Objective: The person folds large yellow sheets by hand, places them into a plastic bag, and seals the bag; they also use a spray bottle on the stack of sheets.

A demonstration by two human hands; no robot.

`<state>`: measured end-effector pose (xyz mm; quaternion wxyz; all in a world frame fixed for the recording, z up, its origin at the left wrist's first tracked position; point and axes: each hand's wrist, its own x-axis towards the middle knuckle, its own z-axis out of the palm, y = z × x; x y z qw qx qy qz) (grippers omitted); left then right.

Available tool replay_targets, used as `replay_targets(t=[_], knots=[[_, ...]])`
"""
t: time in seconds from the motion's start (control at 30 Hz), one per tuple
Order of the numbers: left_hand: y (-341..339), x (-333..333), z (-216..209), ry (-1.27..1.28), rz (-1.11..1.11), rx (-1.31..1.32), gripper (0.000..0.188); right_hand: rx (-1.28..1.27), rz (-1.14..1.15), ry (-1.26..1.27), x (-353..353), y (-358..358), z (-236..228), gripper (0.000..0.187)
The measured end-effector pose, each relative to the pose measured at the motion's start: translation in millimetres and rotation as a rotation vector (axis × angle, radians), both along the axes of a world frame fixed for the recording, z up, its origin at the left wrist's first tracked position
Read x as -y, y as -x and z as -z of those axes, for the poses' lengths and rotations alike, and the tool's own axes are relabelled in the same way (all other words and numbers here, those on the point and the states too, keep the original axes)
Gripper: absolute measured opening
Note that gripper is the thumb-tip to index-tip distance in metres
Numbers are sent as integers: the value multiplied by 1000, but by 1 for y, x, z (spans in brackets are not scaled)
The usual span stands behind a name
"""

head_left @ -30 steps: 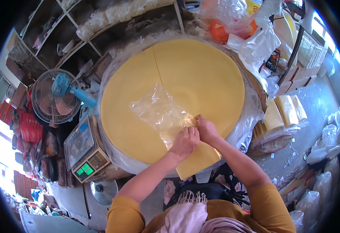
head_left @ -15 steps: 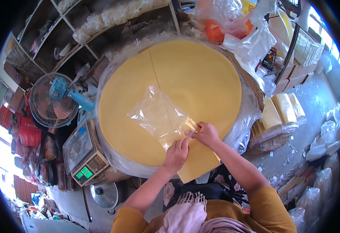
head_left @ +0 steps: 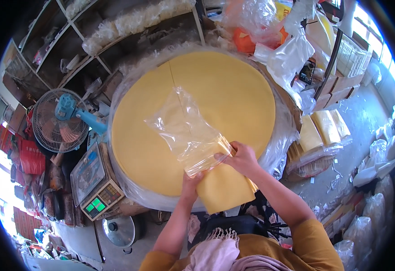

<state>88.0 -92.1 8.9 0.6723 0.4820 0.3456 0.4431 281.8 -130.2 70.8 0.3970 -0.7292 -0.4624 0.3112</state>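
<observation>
Only the head cam here. Folded yellow sheet point(head_left: 224, 187) hangs over the near edge of the big round yellow stack point(head_left: 206, 99), its top end inside the mouth of the clear plastic bag point(head_left: 188, 131). My guess is the thin bag could tear or bunch if the corners snag. Right hand point(head_left: 242, 158) has fingers curled, pinching bag rim and sheet together. Left hand point(head_left: 190, 183) grips from below; can't tell its finger spread
</observation>
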Motion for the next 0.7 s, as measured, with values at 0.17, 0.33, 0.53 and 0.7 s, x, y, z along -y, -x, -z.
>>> replay_targets(t=[0.17, 0.33, 0.53, 0.7], knots=[[-12, 2, -19, 215, 185, 244, 61, -555, -119, -19, 4, -13, -13, 44], [-24, -19, -25, 289, 109, 149, 54, -695, -102, -6, -6, -29, 4, 60], [-34, -62, -48, 85, -20, 33, 61, -292, -212, -148, 1, -35, 35, 75], [-48, -68, -81, -325, 224, 62, 69, -619, -249, -427, -25, -58, 39, 65]])
